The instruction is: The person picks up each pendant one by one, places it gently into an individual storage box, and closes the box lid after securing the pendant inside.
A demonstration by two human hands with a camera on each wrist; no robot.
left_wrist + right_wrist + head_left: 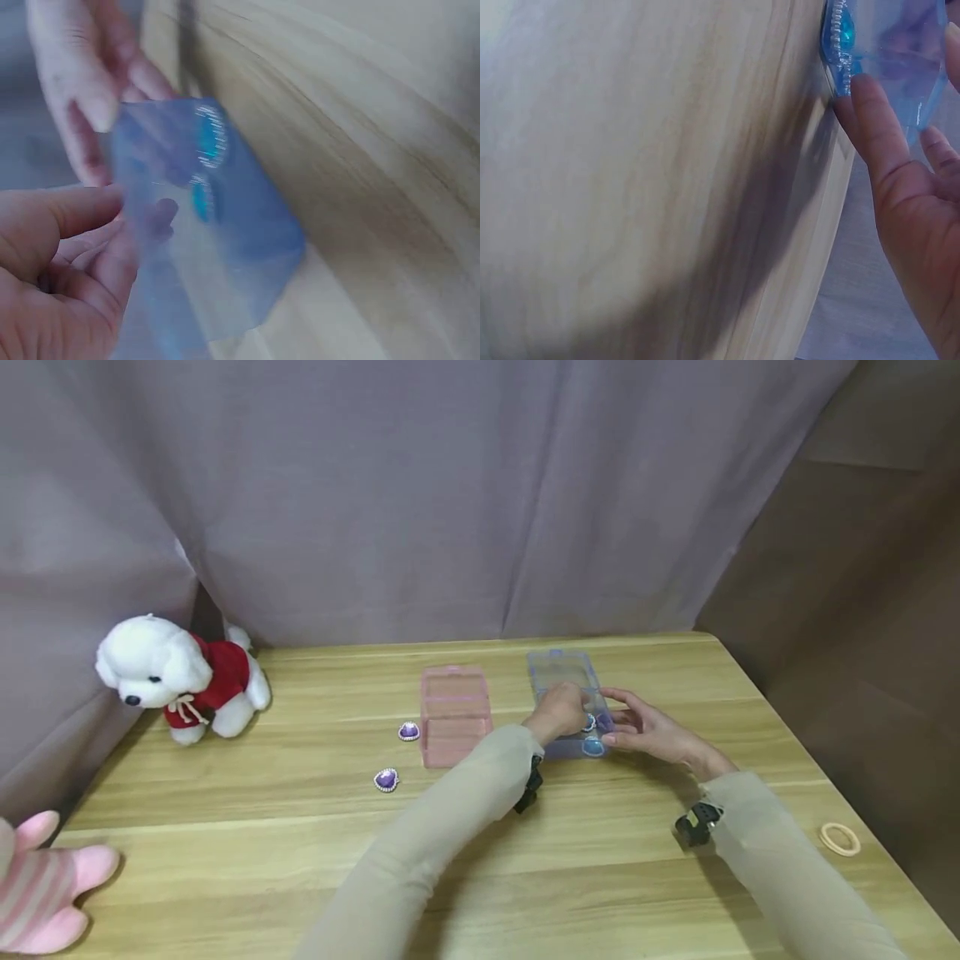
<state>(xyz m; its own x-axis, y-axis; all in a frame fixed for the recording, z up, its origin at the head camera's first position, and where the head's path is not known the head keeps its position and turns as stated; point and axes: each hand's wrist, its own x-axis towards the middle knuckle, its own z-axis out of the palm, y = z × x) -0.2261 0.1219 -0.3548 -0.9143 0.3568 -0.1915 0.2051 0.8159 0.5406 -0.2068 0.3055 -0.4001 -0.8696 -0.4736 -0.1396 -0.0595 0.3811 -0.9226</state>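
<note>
A see-through blue plastic box (558, 748) stands with its lid (566, 670) laid back, at the right of centre on the table. Inside, near its right end, lie two blue gems with beaded rims; the nearer gem (592, 747) shows best in the head view. Over the box's middle, my left hand (561, 710) has curled fingers; thumb and fingers (94, 210) meet at the box edge in the blurred left wrist view, pinching it. My right hand (652, 727) holds the box's right end between thumb (877, 120) and fingers.
An open pink plastic box (456, 739) stands to the left, with two purple heart gems (408, 731) beside it. A white toy dog (180, 677) and a pink striped plush (52, 885) are at the left. Wooden rings (839, 839) lie near the right edge.
</note>
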